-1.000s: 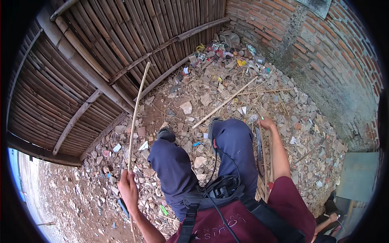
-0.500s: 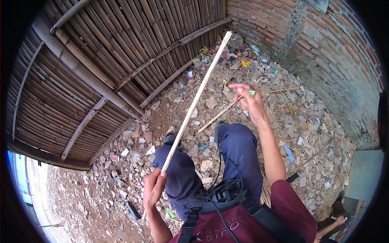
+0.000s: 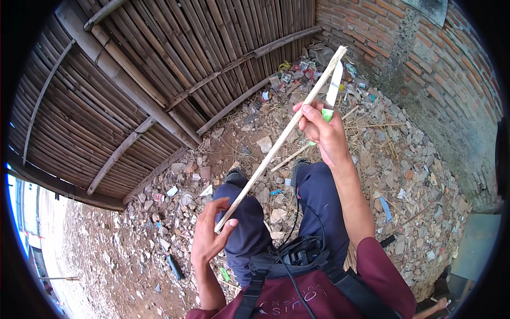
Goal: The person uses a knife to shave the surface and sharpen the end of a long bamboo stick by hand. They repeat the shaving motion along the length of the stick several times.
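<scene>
A long pale wooden stick [image 3: 276, 142] slants up and to the right in front of my knees. My right hand [image 3: 324, 127] pinches it between thumb and fingers, towards its far end. That same hand also holds a knife [image 3: 333, 87] by its green handle, the light blade pointing away from me beside the stick. My left hand [image 3: 211, 234] is around the stick's near end with fingers spread, not gripping; whether it touches the wood I cannot tell.
Stony, littered ground [image 3: 244, 143] surrounds my feet. A bamboo wall [image 3: 175, 58] rises on the left, a brick wall [image 3: 446, 69] on the right. Another thin stick [image 3: 289, 158] lies beyond my knees. At the lower right, part of another person's hand [image 3: 440, 304] shows.
My right hand has taken hold of the stick while keeping the knife. The left hand has loosened its grip and opened. The stick's far end has shifted rightward in view.
</scene>
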Motion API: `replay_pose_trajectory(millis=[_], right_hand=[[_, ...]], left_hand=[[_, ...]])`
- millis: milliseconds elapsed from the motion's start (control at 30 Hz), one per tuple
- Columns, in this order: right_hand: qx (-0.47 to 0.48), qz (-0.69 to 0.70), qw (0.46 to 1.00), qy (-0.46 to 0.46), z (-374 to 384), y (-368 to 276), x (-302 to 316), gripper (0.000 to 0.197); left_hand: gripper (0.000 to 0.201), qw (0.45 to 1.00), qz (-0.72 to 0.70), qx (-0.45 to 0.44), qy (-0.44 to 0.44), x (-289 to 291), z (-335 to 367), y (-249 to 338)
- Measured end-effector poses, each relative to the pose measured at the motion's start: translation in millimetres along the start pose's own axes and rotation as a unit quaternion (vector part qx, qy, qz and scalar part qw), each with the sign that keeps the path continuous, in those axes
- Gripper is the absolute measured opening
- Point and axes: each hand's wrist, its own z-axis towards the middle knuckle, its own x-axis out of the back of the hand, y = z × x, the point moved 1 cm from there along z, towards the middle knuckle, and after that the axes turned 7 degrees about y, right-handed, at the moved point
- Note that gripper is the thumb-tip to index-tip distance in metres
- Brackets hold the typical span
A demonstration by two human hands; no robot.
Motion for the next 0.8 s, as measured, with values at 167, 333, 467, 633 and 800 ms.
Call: replay_pose_trajectory(millis=[167, 333, 467, 633, 800], right_hand=[[-0.015, 0.009, 1.0, -0.007, -6.8, -7.9, -11.4, 0.024], [0.007, -0.063, 0.998, -0.019, -1.6, -6.1, -0.2, 0.028], [0.129, -0.329, 0.935, -0.022, -23.5, 22.8, 2.2, 0.02], [0.299, -0.486, 0.82, -0.04, -55.7, 37.1, -32.3, 0.013], [0.324, -0.51, 0.796, -0.042, -54.1, 42.7, -31.6, 0.019]], left_hand=[[0.025, 1.0, -0.009, 0.027, 0.008, -18.6, 25.4, 28.5], [0.028, 0.985, -0.143, 0.092, -0.014, -28.2, 29.4, 26.0], [0.03, 0.966, -0.223, 0.131, 0.006, -37.1, 32.5, 24.4], [0.028, 0.968, -0.215, 0.132, 0.005, -43.4, 35.3, 39.3], [0.027, 0.973, -0.191, 0.132, 0.017, -46.3, 33.3, 56.2]])
